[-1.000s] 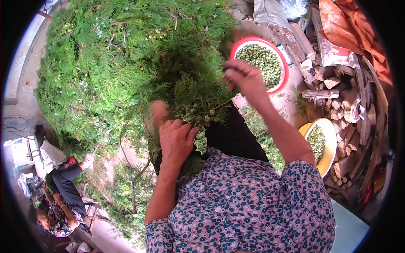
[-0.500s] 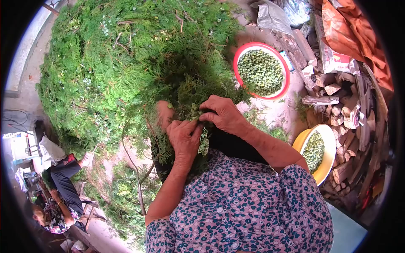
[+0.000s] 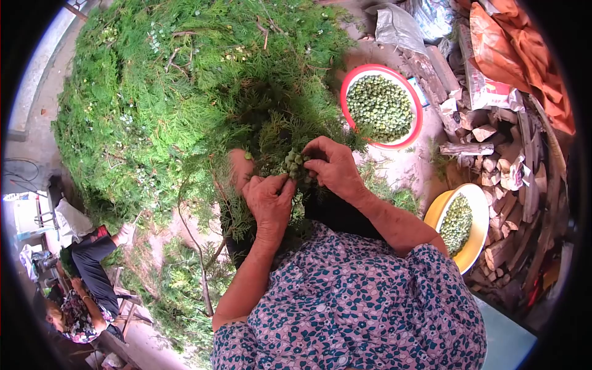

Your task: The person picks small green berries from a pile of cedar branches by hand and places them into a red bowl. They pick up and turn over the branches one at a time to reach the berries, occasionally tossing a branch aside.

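A conifer sprig with a cluster of green cones [image 3: 293, 163] is held between my two hands over my lap. My left hand [image 3: 269, 200] is closed, thumb against bent fingers, gripping the sprig just below the cones. On the cluster's right side, my right hand [image 3: 335, 171] is closed in a pinch at the green cones; its fingertips are partly hidden. More green foliage [image 3: 277, 132] lies across my knees in front of both hands.
A large heap of conifer branches [image 3: 148, 111] spreads ahead and left. To the right stand a red-rimmed basin [image 3: 421, 117] and a yellow basin [image 3: 481, 216], both holding green cones. Stacked firewood [image 3: 502, 246] lines the right side. Another person [image 3: 92, 271] sits at lower left.
My right hand has shifted slightly right and its fingers have parted a little, showing more of the cone cluster. My left hand stays nearly where it was.
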Tool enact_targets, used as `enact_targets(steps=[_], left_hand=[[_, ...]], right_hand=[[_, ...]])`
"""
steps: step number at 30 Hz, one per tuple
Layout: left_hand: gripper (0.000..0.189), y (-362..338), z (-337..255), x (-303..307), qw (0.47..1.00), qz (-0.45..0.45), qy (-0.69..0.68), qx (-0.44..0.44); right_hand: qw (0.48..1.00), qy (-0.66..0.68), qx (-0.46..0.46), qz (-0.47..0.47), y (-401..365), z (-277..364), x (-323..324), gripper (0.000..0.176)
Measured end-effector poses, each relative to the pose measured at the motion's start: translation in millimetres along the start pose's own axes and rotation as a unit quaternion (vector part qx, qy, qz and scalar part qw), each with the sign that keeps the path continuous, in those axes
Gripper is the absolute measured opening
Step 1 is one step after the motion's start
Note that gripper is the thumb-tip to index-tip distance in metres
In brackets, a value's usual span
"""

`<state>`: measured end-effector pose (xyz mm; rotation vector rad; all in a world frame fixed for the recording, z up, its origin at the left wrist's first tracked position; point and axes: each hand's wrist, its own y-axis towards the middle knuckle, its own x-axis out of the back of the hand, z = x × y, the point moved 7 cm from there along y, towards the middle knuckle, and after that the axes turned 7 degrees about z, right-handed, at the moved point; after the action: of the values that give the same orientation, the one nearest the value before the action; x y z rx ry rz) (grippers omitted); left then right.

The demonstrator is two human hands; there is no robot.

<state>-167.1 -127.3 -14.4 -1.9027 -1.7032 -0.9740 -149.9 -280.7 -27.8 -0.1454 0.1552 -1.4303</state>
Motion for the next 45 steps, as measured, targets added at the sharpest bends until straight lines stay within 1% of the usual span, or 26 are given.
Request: enact_targets(steps=[1,3,4,6,11,13,14,15,16,17,18,20,23,27,30,32,33,35,36,37,38,39,41,42,44,45], left_hand=[[0.011,0.2,-1.2,1.1,1.0,-0.006,0.0,-0.001],[0.011,-1.2,-3.2,3.0,1.0,0.001,0.004,0.001],[0.012,-1.6,-3.6,2.9,1.0,0.007,0.009,0.003],[0.012,-1.4,-4.6,3.1,1.0,-0.002,0.005,-0.004],[0.009,-3.5,-2.5,-1.3,1.0,-0.005,0.017,-0.023],[0.009,-6.8,-7.6,0.3,0.995,-0.043,0.054,-0.076],[0.009,-7.2,-7.4,0.6,0.995,-0.043,0.054,-0.075],[0.01,-8.4,-11.8,2.3,0.991,-0.053,0.075,-0.101],[0.012,-9.7,-16.2,3.4,0.986,-0.062,0.095,-0.126],[0.012,-9.6,-16.4,3.5,0.986,-0.061,0.094,-0.125],[0.012,-9.9,-18.6,3.8,0.983,-0.065,0.104,-0.138],[0.012,-10.2,-20.8,5.7,0.98,-0.072,0.114,-0.148],[0.011,-9.9,-20.3,4.2,0.981,-0.052,0.115,-0.145],[0.01,-9.4,-19.1,4.7,0.983,-0.058,0.095,-0.147],[0.01,-8.6,-18.7,4.9,0.984,-0.056,0.087,-0.145],[0.011,-7.8,-18.7,5.2,0.984,-0.057,0.082,-0.146],[0.011,-7.7,-18.6,5.5,0.984,-0.058,0.083,-0.146],[0.011,-7.8,-18.8,6.2,0.984,-0.06,0.085,-0.146],[0.011,-8.1,-19.7,6.6,0.984,-0.058,0.082,-0.15],[0.011,-8.1,-20.5,6.8,0.983,-0.056,0.079,-0.154],[0.011,-8.1,-20.4,7.2,0.983,-0.056,0.079,-0.154],[0.011,-8.5,-20.5,7.2,0.983,-0.053,0.078,-0.155],[0.011,-8.4,-19.9,6.9,0.984,-0.054,0.075,-0.155],[0.012,-8.8,-19.9,6.9,0.982,-0.058,0.078,-0.161],[0.012,-9.6,-21.1,6.9,0.981,-0.062,0.08,-0.166],[0.013,-10.5,-23.0,7.3,0.979,-0.058,0.09,-0.172]], right_hand=[[1.0,-0.001,0.0,0.0,1.6,-4.0,1.4,0.014],[0.992,0.121,0.007,-0.036,5.6,-12.8,12.1,0.015],[0.992,0.12,0.007,-0.035,6.3,-12.1,14.7,0.015],[0.978,0.206,0.032,0.0,6.8,-6.8,14.7,0.016],[0.951,0.3,-0.034,0.062,6.2,3.6,11.9,0.013],[0.984,0.146,-0.035,0.1,4.8,10.3,8.1,0.013],[0.983,0.146,-0.036,0.101,5.7,9.9,5.1,0.013],[0.985,-0.061,0.132,0.091,5.5,33.2,0.3,0.015],[0.916,-0.264,0.291,0.075,-3.6,52.5,-12.6,0.018],[0.918,-0.274,0.266,0.11,-2.5,46.4,-20.6,0.029],[0.918,-0.274,0.266,0.111,-1.9,44.4,-22.7,0.029],[0.894,-0.327,0.276,0.136,-1.8,40.8,-31.9,0.029],[0.91,-0.303,0.24,0.153,0.4,38.8,-30.3,0.031],[0.906,-0.313,0.249,0.136,-1.5,36.2,-28.2,0.027],[0.916,-0.308,0.228,0.114,-0.4,30.9,-26.1,0.023],[0.939,-0.262,0.217,0.057,2.2,25.7,-17.2,0.021],[0.938,-0.262,0.218,0.058,2.4,25.7,-16.7,0.021],[0.963,-0.21,0.156,0.058,6.3,17.8,-9.3,0.014],[0.963,-0.211,0.156,0.058,6.0,21.8,-8.3,0.014],[0.988,-0.114,0.041,0.092,9.3,12.9,-7.5,0.011],[0.989,-0.014,-0.074,0.124,8.8,0.5,-9.3,0.008],[0.989,-0.014,-0.074,0.124,10.6,-2.8,-3.9,0.008],[0.962,0.217,-0.094,0.135,14.2,-13.5,4.4,0.008],[0.963,0.216,-0.094,0.134,13.7,-13.5,5.9,0.008],[0.919,0.368,-0.098,0.103,12.9,-14.1,9.7,0.01],[0.911,0.388,-0.12,0.072,9.9,-5.8,8.8,0.012]])
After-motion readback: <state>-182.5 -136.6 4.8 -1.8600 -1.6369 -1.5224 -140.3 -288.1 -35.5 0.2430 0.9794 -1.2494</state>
